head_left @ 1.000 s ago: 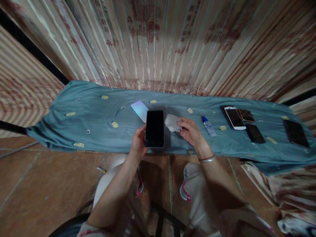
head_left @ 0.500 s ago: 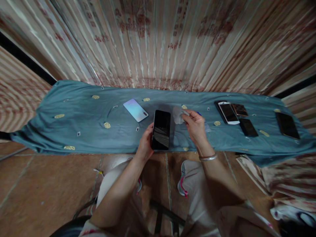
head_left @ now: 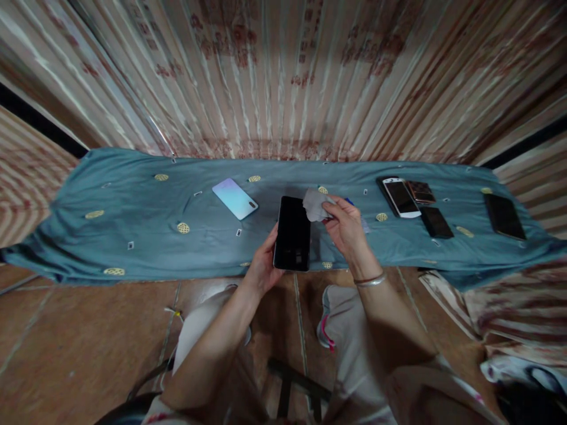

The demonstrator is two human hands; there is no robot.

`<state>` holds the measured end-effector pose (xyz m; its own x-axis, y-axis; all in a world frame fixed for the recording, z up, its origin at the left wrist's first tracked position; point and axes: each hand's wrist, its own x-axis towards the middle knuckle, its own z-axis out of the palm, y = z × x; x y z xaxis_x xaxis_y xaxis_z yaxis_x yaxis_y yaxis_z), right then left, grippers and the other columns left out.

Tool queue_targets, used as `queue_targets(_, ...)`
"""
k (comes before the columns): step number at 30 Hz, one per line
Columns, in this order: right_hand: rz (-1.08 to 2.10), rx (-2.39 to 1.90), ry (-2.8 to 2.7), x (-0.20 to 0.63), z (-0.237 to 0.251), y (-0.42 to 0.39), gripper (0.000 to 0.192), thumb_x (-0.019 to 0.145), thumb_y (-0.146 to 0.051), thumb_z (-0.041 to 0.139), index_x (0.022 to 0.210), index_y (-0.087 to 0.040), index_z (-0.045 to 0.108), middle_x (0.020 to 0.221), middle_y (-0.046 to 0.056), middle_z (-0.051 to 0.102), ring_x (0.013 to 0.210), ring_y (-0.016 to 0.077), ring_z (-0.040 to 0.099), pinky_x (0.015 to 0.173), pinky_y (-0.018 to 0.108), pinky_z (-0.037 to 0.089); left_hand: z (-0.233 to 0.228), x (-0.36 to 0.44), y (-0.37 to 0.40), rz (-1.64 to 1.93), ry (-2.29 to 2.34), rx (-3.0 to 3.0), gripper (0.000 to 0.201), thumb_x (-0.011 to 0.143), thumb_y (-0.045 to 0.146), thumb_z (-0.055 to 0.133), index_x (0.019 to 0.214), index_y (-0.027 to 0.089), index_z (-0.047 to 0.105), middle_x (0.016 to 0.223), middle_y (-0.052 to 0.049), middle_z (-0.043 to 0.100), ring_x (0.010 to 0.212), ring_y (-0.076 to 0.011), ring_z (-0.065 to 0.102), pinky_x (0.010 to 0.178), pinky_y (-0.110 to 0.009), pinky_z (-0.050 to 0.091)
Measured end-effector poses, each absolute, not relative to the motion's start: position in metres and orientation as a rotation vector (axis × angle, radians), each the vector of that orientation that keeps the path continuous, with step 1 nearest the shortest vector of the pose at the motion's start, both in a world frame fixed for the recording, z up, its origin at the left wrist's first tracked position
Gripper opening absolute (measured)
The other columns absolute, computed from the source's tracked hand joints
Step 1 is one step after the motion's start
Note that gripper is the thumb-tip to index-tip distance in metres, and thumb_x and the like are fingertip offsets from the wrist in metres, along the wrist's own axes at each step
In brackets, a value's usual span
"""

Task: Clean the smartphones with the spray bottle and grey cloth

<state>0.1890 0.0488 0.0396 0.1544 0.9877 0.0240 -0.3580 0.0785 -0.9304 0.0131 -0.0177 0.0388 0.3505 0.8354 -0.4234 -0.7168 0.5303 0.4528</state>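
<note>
Holding a black rectangular smartphone (head_left: 292, 241) upright by its lower left edge, the left hand (head_left: 261, 270) has its grip clamped on it above the near edge of the teal-cloth-covered surface (head_left: 133, 218), long axis running away from the person. The right hand (head_left: 348, 227), grip pinched on a small crumpled white wipe (head_left: 314, 205), sits just right of the phone's top corner, nearer the screen. A pale iridescent phone (head_left: 234, 198) lies left; several dark phones (head_left: 436, 222) lie toward the right end.
</note>
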Motion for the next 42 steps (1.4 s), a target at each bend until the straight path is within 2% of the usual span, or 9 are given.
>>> queue_targets(6, 0.966, -1.03, -1.022, 0.193, 0.04, 0.048, 0.02, 0.07, -0.034, 0.08, 0.086, -0.023, 0.075, 0.076, -0.002, 0.073, 0.067, 0.0134, 0.062, 0.064, 0.026, 0.051, 0.042, 0.015, -0.018, 0.951, 0.647, 0.154, 0.061, 0.107, 0.044, 0.029, 0.154, 0.009, 0.044, 0.119, -0.017, 0.076, 0.111, -0.0288, 0.074, 0.11, -0.051, 0.049)
queue_targets(11, 0.783, -1.142, -1.323, 0.186, 0.041, 0.038, 0.018, 0.082, -0.033, 0.068, 0.093, -0.023, 0.077, 0.082, -0.001, 0.075, 0.071, 0.0139, 0.063, 0.067, 0.027, 0.051, 0.036, 0.013, -0.016, 0.923, 0.639, 0.132, 0.062, 0.106, 0.047, 0.031, 0.155, 0.012, 0.042, 0.128, -0.02, 0.072, 0.119, -0.0329, 0.07, 0.107, -0.055, 0.05)
queue_targets(17, 0.7, -1.198, -1.517, 0.173, 0.04, 0.026, 0.021, 0.09, -0.029, 0.062, 0.103, -0.024, 0.078, 0.092, 0.001, 0.077, 0.075, 0.0156, 0.066, 0.073, 0.029, 0.054, 0.037, 0.017, -0.017, 0.977, 0.709, 0.213, 0.057, 0.104, 0.053, 0.034, 0.148, 0.021, 0.051, 0.127, -0.015, 0.073, 0.112, -0.0301, 0.073, 0.096, -0.049, 0.058)
queue_targets(20, 0.645, -1.14, -1.669, 0.167, 0.039, 0.021, 0.026, 0.094, -0.025, 0.057, 0.111, -0.027, 0.076, 0.115, 0.003, 0.076, 0.097, 0.0201, 0.07, 0.091, 0.036, 0.057, 0.037, 0.021, -0.018, 1.001, 0.731, 0.278, 0.058, 0.101, 0.059, 0.042, 0.142, 0.022, 0.057, 0.123, -0.013, 0.074, 0.108, -0.0294, 0.073, 0.091, -0.046, 0.061)
queue_targets(22, 0.541, -1.073, -1.816, 0.165, 0.038, 0.019, 0.03, 0.095, -0.02, 0.053, 0.115, -0.026, 0.075, 0.129, 0.005, 0.072, 0.113, 0.0223, 0.067, 0.103, 0.041, 0.053, 0.037, 0.022, -0.018, 1.019, 0.737, 0.312, 0.059, 0.099, 0.062, 0.044, 0.14, 0.022, 0.059, 0.12, -0.012, 0.075, 0.107, -0.0286, 0.073, 0.088, -0.044, 0.061)
queue_targets(24, 0.427, -1.03, -1.955, 0.162, 0.037, 0.017, 0.033, 0.097, -0.016, 0.049, 0.116, -0.025, 0.074, 0.134, 0.007, 0.069, 0.119, 0.023, 0.064, 0.107, 0.044, 0.051, 0.037, 0.023, -0.017, 1.041, 0.739, 0.335, 0.061, 0.098, 0.063, 0.045, 0.138, 0.021, 0.061, 0.117, -0.012, 0.075, 0.106, -0.0285, 0.073, 0.088, -0.043, 0.061)
queue_targets(27, 0.31, -1.002, -2.099, 0.158, 0.033, 0.013, 0.037, 0.098, -0.013, 0.045, 0.119, -0.024, 0.073, 0.136, 0.008, 0.068, 0.119, 0.0232, 0.063, 0.106, 0.044, 0.053, 0.037, 0.021, -0.016, 1.076, 0.755, 0.348, 0.062, 0.097, 0.064, 0.046, 0.135, 0.018, 0.064, 0.116, -0.011, 0.074, 0.109, -0.0291, 0.071, 0.09, -0.041, 0.059)
queue_targets(33, 0.188, -0.908, -2.212, 0.15, 0.028, 0.006, 0.041, 0.099, -0.009, 0.041, 0.124, -0.02, 0.07, 0.133, 0.009, 0.069, 0.118, 0.0231, 0.062, 0.105, 0.041, 0.055, 0.032, 0.015, -0.014, 1.114, 0.819, 0.356, 0.057, 0.104, 0.055, 0.034, 0.129, 0.015, 0.067, 0.114, -0.011, 0.075, 0.116, -0.0265, 0.068, 0.095, -0.038, 0.057)
queue_targets(42, 0.177, -1.026, -2.154, 0.166, 0.03, 0.022, 0.042, 0.101, -0.013, 0.039, 0.128, -0.021, 0.069, 0.137, 0.01, 0.067, 0.12, 0.0258, 0.062, 0.107, 0.046, 0.052, 0.028, 0.018, -0.019, 1.063, 0.839, 0.529, 0.056, 0.094, 0.061, 0.056, 0.126, 0.017, 0.069, 0.103, -0.011, 0.078, 0.101, -0.026, 0.073, 0.079, -0.034, 0.062)
